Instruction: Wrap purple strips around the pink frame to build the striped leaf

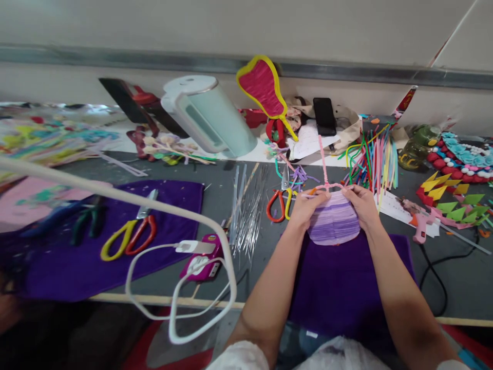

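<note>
A rounded panel with lilac and purple stripes (334, 221) hangs upside-up between my two hands, above a dark purple cloth. My left hand (308, 208) pinches its upper left edge, fingers closed. At the upper right edge my right hand (361, 203) pinches it too. A pink pipe cleaner (323, 162) runs along the top edge between my fingers, with a twisted stem standing up from it. Just left of my left hand lie scissors (278, 204) with red and yellow handles, beside short purple pipe cleaner pieces (301, 177).
A pink glue gun (422, 223) with a black cord lies at right, near bundled pipe cleaners (379, 159). A mint-green jug (215, 118) and a pink, yellow-edged paddle shape (262, 87) stand behind. At left, a white cable (173, 205) crosses above scissors (133, 231) and pliers (88, 221).
</note>
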A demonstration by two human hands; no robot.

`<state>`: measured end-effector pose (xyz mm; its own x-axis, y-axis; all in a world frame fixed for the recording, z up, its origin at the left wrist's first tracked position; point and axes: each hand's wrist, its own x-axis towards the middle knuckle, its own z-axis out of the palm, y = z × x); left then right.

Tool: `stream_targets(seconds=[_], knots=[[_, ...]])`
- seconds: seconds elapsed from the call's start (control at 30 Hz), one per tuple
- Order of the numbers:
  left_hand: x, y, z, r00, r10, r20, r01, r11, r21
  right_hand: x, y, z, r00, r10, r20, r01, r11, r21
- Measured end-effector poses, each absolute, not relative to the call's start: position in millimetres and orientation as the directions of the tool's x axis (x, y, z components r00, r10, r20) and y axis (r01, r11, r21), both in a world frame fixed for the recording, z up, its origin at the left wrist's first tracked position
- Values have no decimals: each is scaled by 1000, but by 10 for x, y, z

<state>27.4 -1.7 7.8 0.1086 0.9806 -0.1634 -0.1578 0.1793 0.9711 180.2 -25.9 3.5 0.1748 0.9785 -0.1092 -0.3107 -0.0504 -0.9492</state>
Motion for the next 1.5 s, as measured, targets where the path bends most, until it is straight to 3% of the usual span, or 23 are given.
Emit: stream_targets(seconds=[0.2,0.33,0.4,0.5,0.67,0.87,1.0,1.1,1.27,1.5], knots=[[252,6,39,112,978,-174,-184,193,964,1914,-224,2,268,962,-51,-174,-4,-985],[257,-1,52,86,984,-158,-166,170,971,1881,-255,14,429,866,258,205,185,-961],[265,-12,66,67,987,-148,-147,156,977,1842,-298,40,398,826,400,415,227,-881],[277,-31,87,43,993,-110,-121,114,986,1783,-357,74,311,828,466,563,234,-792],[288,-58,128,23,996,-86,-113,89,990,1738,-375,86,324,869,373,488,184,-853],[302,-79,181,39,995,-91,-165,96,982,1761,-306,80,357,915,188,145,145,-979],[288,-88,207,87,989,-117,-232,134,963,1763,-298,127,350,929,119,-101,164,-981],[272,-94,206,162,970,-182,-299,224,928,1782,-328,191,319,943,89,-182,153,-971],[313,-86,121,290,911,-292,-352,385,853,1890,-313,169,334,934,125,2,132,-991],[449,-86,73,152,962,-226,-353,267,897,1925,-272,46,379,903,201,351,61,-935]])
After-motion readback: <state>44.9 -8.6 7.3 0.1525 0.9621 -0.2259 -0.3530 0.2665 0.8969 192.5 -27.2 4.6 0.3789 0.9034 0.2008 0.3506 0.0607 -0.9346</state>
